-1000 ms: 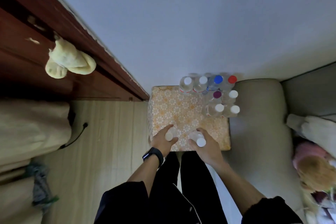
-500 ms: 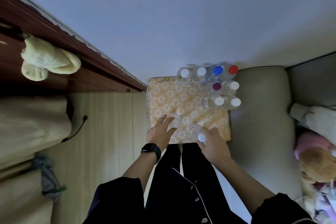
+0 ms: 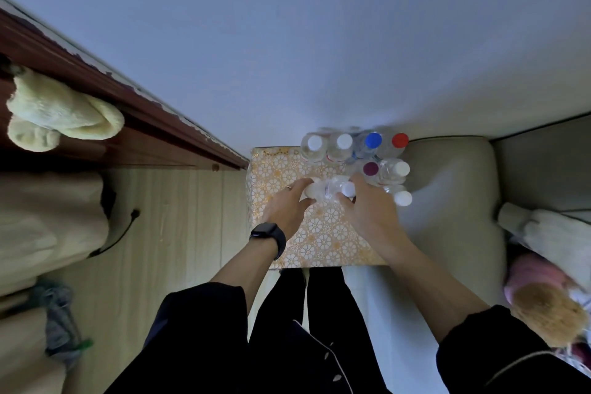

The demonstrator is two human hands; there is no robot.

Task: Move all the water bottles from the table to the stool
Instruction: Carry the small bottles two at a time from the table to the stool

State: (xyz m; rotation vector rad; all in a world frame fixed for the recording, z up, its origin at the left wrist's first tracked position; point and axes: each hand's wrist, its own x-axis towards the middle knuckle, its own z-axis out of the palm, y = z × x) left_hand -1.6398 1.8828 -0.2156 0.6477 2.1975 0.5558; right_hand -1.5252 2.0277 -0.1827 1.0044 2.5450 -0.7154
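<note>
Head view, looking steeply down. Square stool top covered in orange-and-white flower-patterned cloth (image 3: 323, 233), set against a pale grey-blue wall (image 3: 287, 41). Cluster of clear plastic water bottles (image 3: 358, 150) upright along the stool's far and right edge: two white caps at far left of the row, then a blue cap (image 3: 373, 140), a red cap (image 3: 399, 140), a purple cap (image 3: 370, 168) just in front, more white caps to the right. Contents look clear; fill level not readable. Red-and-white label bands on some bottles, print too small to read.

Left hand (image 3: 287, 208), black smartwatch (image 3: 268, 235) on its wrist, fingers curled around one white-capped clear bottle (image 3: 311, 191). Right hand (image 3: 367, 211) closed on a second white-capped clear bottle (image 3: 347, 189). Both bottles touching each other, low over the middle of the stool, beside the standing cluster; whether their bases rest on the cloth cannot be told.

Light wood plank floor (image 3: 179, 217) left of stool. Dark red-brown wooden furniture (image 3: 96, 99) at upper left with a pale yellow fluffy cloth (image 3: 60, 112) hanging on it. Beige cushioned seat (image 3: 447, 185) right of stool.
</note>
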